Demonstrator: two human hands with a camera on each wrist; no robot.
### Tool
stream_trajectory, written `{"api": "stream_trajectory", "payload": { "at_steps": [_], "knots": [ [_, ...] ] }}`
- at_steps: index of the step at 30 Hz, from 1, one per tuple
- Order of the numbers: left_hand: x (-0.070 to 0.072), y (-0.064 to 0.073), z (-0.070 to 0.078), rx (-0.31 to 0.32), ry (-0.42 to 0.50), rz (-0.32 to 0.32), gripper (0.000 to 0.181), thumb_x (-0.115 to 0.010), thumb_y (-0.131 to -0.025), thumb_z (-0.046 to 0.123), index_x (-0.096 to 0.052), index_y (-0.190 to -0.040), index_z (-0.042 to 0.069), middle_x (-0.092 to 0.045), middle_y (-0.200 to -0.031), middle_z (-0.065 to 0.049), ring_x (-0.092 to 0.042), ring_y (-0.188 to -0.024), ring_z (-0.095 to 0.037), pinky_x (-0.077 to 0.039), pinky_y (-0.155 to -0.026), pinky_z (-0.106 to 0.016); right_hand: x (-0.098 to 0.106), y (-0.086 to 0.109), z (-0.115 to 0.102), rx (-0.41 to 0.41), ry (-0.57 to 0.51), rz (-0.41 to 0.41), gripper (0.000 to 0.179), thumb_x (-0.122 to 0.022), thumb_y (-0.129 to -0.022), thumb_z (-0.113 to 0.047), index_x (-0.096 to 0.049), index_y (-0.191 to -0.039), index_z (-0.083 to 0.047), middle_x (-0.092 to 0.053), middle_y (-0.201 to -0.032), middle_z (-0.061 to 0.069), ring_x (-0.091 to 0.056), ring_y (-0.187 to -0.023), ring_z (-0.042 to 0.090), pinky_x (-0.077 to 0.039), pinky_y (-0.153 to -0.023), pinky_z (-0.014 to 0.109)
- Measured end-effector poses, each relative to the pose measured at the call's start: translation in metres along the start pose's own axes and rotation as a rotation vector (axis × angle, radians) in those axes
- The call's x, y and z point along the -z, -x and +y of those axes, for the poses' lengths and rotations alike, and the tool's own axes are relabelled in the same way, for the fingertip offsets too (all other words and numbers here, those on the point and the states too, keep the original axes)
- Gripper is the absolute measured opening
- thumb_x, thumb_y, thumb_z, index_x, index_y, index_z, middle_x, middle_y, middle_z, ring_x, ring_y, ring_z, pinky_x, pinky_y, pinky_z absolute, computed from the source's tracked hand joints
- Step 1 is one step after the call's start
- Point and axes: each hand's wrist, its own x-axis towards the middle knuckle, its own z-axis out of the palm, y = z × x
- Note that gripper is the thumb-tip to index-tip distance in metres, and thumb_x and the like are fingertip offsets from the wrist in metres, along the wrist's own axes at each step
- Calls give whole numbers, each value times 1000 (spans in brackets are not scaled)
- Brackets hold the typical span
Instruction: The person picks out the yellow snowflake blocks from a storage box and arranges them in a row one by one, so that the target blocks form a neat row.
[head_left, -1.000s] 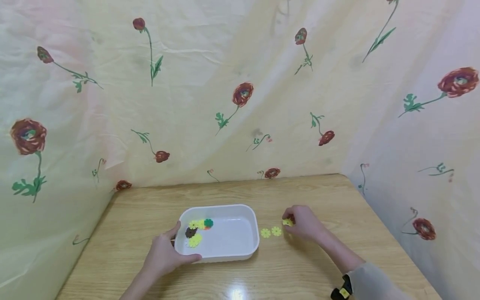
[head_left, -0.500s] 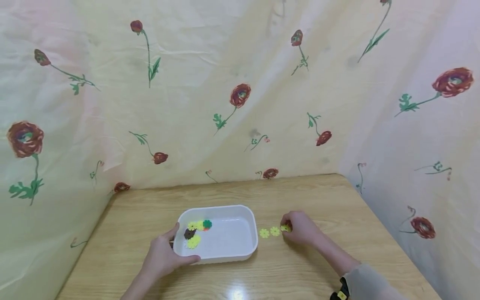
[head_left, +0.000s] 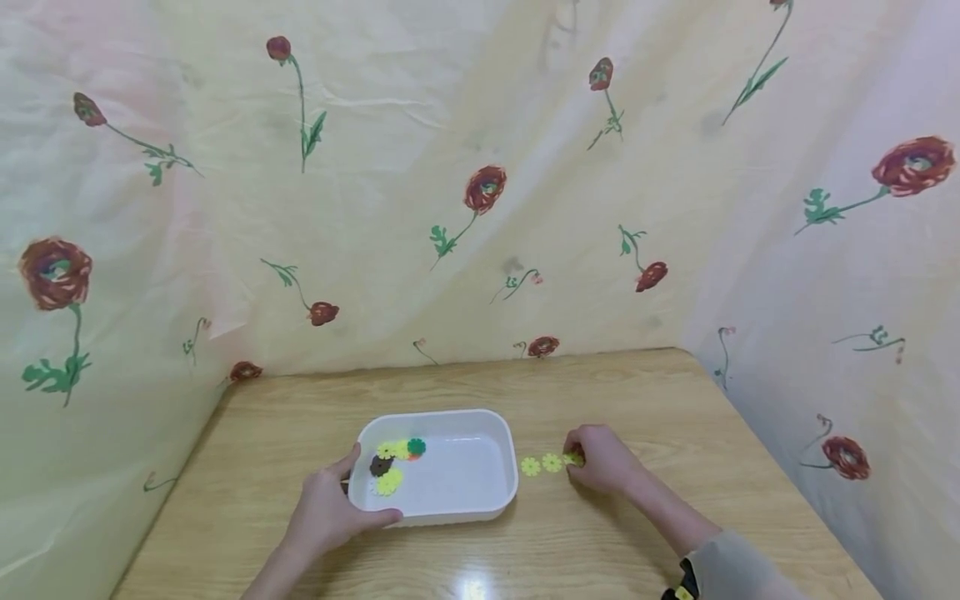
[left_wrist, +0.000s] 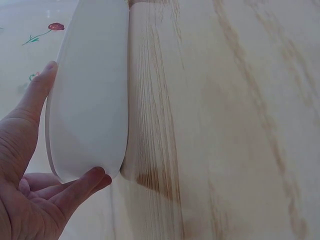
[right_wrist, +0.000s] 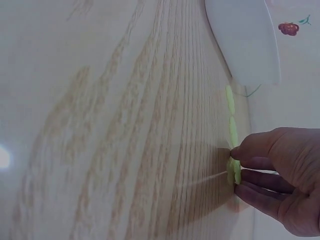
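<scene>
A white plastic tray (head_left: 457, 475) rests on the table, and my left hand (head_left: 330, 504) grips its left end, thumb along the near rim. In the left wrist view, the fingers (left_wrist: 87, 187) curl against the tray's end wall. My right hand (head_left: 603, 458) pinches a yellow flower-shaped plastic disc (head_left: 573, 459) low over the tabletop, partly hidden by the fingers. Two similar yellow discs, the middle one (head_left: 552, 462) and the one nearest the tray (head_left: 530, 467), lie flat in a row beside it. The right wrist view shows the pinched disc (right_wrist: 237, 171) at the row's end.
Inside the tray, at its left, lie several flower discs: yellow (head_left: 388, 482), dark brown (head_left: 381, 465), green (head_left: 416, 447) and a bit of orange. Floral cloth (head_left: 420, 208) hangs behind and beside the wooden table (head_left: 585, 550).
My right hand has come slightly down and nearer with the yellow disc, bringing it in line with the two others. The left hand and tray stay in place.
</scene>
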Motion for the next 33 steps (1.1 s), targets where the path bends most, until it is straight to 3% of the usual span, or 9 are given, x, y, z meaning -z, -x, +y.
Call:
{"api": "stream_trajectory", "payload": {
  "at_steps": [6, 24, 29, 33],
  "knots": [
    [0, -1, -1, 6, 4, -1, 129, -104, -54, 54, -48, -152, -9, -66, -143, -28, -74, -113, -28, -63, -90, -39, 0, 1, -3, 11, 11, 24, 16, -85, -70, -2, -74, -80, -6, -67, -73, -1, -55, -68, 5, -50, -63, 24],
    [-2, -1, -1, -12, 3, 9, 129, -105, -54, 53, -49, -152, -10, -66, -141, -28, -74, -113, -27, -63, -89, -38, 2, 3, -4, -30, 7, -28, 15, -86, -74, -2, -76, -84, -5, -69, -78, 1, -60, -71, 9, -53, -66, 25],
    [-3, -3, -1, -23, 22, -1, 131, -104, -53, 55, -48, -152, -9, -66, -142, -27, -74, -113, -25, -61, -85, -31, 8, 1, -3, -78, -22, -72, 14, -86, -77, -3, -76, -86, -5, -70, -80, 1, -61, -74, 10, -53, -67, 25],
    [0, -2, -4, -6, 52, 4, 131, -105, -53, 52, -47, -153, -9, -66, -143, -26, -73, -110, -24, -60, -82, -27, 15, -11, -7, -99, -26, -80, 9, -82, -83, -4, -78, -91, -5, -74, -87, 5, -65, -79, 14, -57, -71, 30]
  ]
}}
